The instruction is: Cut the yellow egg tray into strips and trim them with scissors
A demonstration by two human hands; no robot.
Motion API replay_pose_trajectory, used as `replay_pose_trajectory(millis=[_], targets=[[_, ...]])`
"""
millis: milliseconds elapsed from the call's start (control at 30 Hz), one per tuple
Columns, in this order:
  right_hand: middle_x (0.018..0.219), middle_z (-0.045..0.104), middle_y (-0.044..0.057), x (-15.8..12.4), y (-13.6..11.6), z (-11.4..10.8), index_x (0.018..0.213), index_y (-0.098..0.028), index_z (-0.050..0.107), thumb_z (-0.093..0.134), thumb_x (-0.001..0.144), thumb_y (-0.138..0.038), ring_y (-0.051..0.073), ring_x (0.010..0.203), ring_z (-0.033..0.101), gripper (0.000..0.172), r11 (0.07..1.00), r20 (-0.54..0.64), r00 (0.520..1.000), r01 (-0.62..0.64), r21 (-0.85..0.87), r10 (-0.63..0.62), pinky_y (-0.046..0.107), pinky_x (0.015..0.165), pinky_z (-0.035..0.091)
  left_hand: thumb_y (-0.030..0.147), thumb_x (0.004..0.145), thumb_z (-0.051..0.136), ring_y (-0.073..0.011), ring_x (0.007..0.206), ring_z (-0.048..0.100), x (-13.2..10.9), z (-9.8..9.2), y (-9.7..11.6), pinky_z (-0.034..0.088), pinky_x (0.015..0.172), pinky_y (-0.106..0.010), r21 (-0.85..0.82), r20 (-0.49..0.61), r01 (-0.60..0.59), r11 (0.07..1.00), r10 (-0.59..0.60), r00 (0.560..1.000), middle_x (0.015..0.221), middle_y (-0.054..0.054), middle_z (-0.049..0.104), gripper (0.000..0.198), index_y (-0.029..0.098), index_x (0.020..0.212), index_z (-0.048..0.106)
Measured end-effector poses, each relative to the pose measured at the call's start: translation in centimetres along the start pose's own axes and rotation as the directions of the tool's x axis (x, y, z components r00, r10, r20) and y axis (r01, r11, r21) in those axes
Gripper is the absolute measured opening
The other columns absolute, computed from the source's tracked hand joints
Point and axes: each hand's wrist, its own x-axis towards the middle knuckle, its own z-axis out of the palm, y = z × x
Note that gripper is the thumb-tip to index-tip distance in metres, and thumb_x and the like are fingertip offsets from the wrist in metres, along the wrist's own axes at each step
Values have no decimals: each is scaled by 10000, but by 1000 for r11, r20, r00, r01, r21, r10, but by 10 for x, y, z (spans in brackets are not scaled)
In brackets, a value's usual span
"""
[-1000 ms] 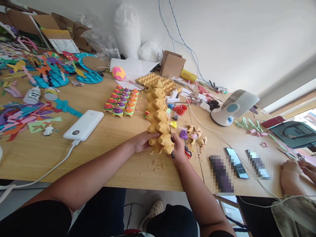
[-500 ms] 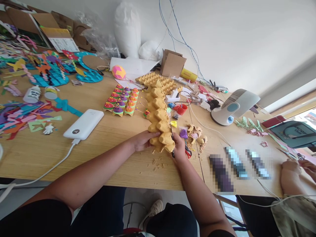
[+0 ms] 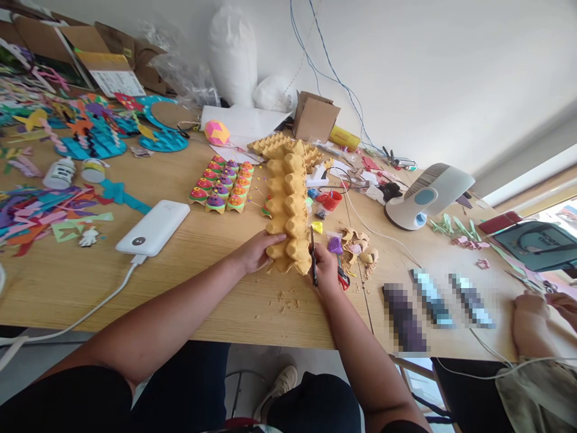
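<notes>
My left hand [image 3: 256, 251] is closed on the lower left edge of a long yellow egg carton strip [image 3: 295, 207], its bumps facing up. A pair of dark-bladed scissors [image 3: 314, 258] is in my right hand [image 3: 326, 270], just off the strip's right edge. Their handles are mostly hidden by my fingers. Small carton crumbs [image 3: 283, 299] lie on the table below the strip. To the right sits a heap of cut carton cups [image 3: 358, 246], with a purple packet [image 3: 335, 243] beside it. Another yellow egg carton piece [image 3: 270, 144] lies behind the strip.
Painted egg carton cups [image 3: 220, 186] stand in rows on the left, near a white power bank [image 3: 153, 227] with a cable. A white fan [image 3: 428, 195] stands at right. Another person's hands [image 3: 536, 305] work at the far right. Colourful paper strips [image 3: 54, 213] cover the left side.
The carton strip has turned flatter, showing its bumps more from above, and its near end has shifted slightly left. The scissors now show apart from its edge.
</notes>
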Motion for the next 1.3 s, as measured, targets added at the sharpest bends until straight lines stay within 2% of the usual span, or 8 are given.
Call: replay_pose_trajectory(millis=[167, 367, 500, 700, 867, 1067, 1167, 1300], targets=[[701, 559, -38, -1, -9, -1, 920, -270, 667, 773, 954, -667, 190, 671, 516, 412, 1000, 14, 1000, -22, -8, 22, 314, 643, 423, 327, 787, 1016, -353, 1197, 879, -3, 2, 10, 737, 951, -397, -2, -20, -70, 998, 70, 997, 1200, -132, 909, 655, 171, 1380, 786], [906, 715, 19, -1, -11, -1, 1020, -269, 659, 779, 959, -576, 222, 801, 636, 334, 1000, 56, 998, 7, -8, -6, 347, 767, 532, 349, 758, 1031, -349, 1166, 887, -3, 2, 14, 743, 923, -385, 0, -73, -112, 994, 111, 991, 1241, -143, 908, 717, 159, 1402, 780], [852, 702, 9, 0, -4, 0, 1047, -274, 702, 743, 940, -516, 229, 770, 627, 268, 992, 20, 1000, 2, -130, 1, 347, 742, 511, 371, 744, 1041, -360, 1149, 892, -2, 0, 15, 740, 914, -394, 23, -71, -120, 993, 121, 990, 1228, -156, 911, 739, 150, 1402, 789], [804, 664, -8, -1, -2, 1, 1035, -269, 733, 735, 925, -478, 215, 738, 594, 237, 983, 14, 1000, -10, -182, 13, 326, 701, 458, 389, 706, 1068, -361, 1111, 899, -2, 1, 16, 734, 885, -391, 54, -64, -132, 990, 135, 989, 1159, -143, 918, 791, 160, 1410, 789], [772, 675, -10, 2, -2, 3, 999, -270, 726, 780, 895, -557, 213, 710, 594, 310, 995, 72, 994, -79, -55, 83, 327, 675, 484, 371, 703, 1062, -357, 1100, 896, -4, 3, 18, 733, 882, -389, 64, -90, -150, 987, 155, 984, 1146, -135, 918, 782, 158, 1406, 793], [700, 673, -15, 1, -12, 0, 980, -273, 651, 728, 960, -830, 175, 575, 564, 562, 939, 216, 956, -248, 238, 198, 302, 547, 460, 373, 721, 1038, -378, 1179, 883, -3, 2, 20, 731, 911, -394, 68, -105, -161, 985, 167, 980, 1180, -151, 914, 776, 149, 1422, 790], [698, 685, -16, -1, -15, -1, 996, -274, 656, 727, 984, -801, 171, 565, 567, 531, 937, 228, 955, -246, 248, 190, 303, 552, 473, 381, 707, 1040, -389, 1171, 883, -3, 1, 19, 733, 903, -404, 73, -113, -155, 985, 163, 980, 1195, -161, 913, 782, 148, 1412, 797], [771, 696, -10, -1, -10, 2, 1010, -267, 717, 831, 894, -603, 195, 687, 624, 373, 986, 147, 983, -124, 115, 107, 311, 633, 510, 379, 699, 1041, -388, 1127, 891, -2, 0, 19, 740, 886, -410, 73, -115, -150, 986, 158, 981, 1188, -161, 914, 775, 144, 1399, 806]])
